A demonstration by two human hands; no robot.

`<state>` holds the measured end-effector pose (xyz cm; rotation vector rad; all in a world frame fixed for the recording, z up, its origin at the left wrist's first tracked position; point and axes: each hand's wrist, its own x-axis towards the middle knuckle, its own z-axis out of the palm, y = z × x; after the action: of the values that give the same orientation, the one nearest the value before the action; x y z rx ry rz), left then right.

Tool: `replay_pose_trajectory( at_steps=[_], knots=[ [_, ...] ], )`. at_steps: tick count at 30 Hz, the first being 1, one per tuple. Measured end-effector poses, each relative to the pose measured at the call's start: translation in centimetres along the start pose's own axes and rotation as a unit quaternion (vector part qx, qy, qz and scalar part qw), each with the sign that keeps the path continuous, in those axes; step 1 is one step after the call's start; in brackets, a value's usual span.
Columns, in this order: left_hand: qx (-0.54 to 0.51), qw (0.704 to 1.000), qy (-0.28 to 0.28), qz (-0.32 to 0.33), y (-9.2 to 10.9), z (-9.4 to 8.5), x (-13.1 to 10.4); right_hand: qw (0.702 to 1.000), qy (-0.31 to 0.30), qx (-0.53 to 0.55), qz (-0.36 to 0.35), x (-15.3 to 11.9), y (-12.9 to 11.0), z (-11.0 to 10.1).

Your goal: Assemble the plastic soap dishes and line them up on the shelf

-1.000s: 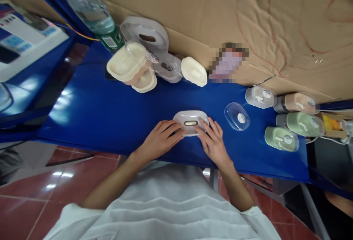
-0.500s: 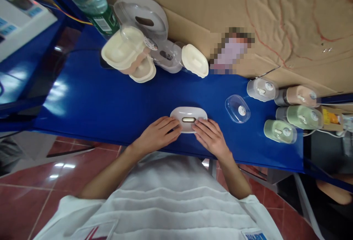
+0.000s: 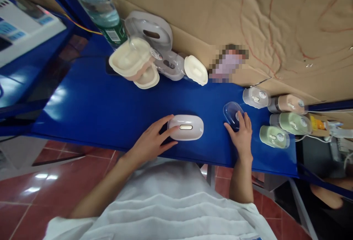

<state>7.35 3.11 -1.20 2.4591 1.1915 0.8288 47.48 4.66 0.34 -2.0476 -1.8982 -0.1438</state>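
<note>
A pale oval case [image 3: 194, 127] with a cream bar in its central slot lies on the blue table near the front edge. My left hand [image 3: 156, 135] rests at the case's left end, thumb and fingers spread around it. To the right, my right hand [image 3: 241, 131] reaches over a clear plastic cover [image 3: 231, 114] that bears a round sticker. Its fingertips are over the cover's lower right part, with thumb and fingers apart. Whether they touch the cover is hard to tell.
Cream and grey shells [image 3: 129, 57] are stacked at the back left beside a water bottle [image 3: 107, 23]. Covered cases, one of them green [image 3: 273, 137], stand at the right. A person's arm [image 3: 331, 192] shows at the far right.
My right hand has left the pale case and moved right to the clear cover. The case's slot and right end are now uncovered. My left hand stays at the left end, its fingers spread wider.
</note>
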Motion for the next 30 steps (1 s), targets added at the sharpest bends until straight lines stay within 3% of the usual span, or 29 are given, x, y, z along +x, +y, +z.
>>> replay_pose_trajectory(
  at_steps=[4,7,9,13,20,25,30],
  knots=[
    [-0.060,0.996,-0.007,-0.071,-0.1,0.6,0.0,0.985,-0.037,0.142,-0.095,-0.3,-2.9,-0.7],
    [-0.109,0.989,-0.011,-0.100,0.0,0.6,0.2,0.938,-0.128,0.215,-0.240,-0.8,-6.9,-1.3],
    [-0.135,0.985,-0.015,-0.109,0.2,0.4,0.3,0.912,-0.160,0.217,-0.309,-1.1,-9.2,-1.3],
    [-0.158,0.976,-0.022,-0.150,0.7,0.0,-0.2,0.904,-0.151,0.175,-0.359,-1.2,-11.6,-0.8],
    [-0.186,0.970,-0.009,-0.157,-0.1,0.1,-0.9,0.892,-0.154,0.151,-0.397,-1.0,-12.2,-0.8],
    [-0.202,0.967,-0.013,-0.154,-0.2,0.2,-0.8,0.898,-0.140,0.180,-0.377,-1.9,-12.2,0.7],
    [-0.156,0.976,-0.042,-0.148,-1.1,-0.7,-0.8,0.928,-0.125,0.134,-0.325,-2.5,-9.1,-0.4]
  ],
)
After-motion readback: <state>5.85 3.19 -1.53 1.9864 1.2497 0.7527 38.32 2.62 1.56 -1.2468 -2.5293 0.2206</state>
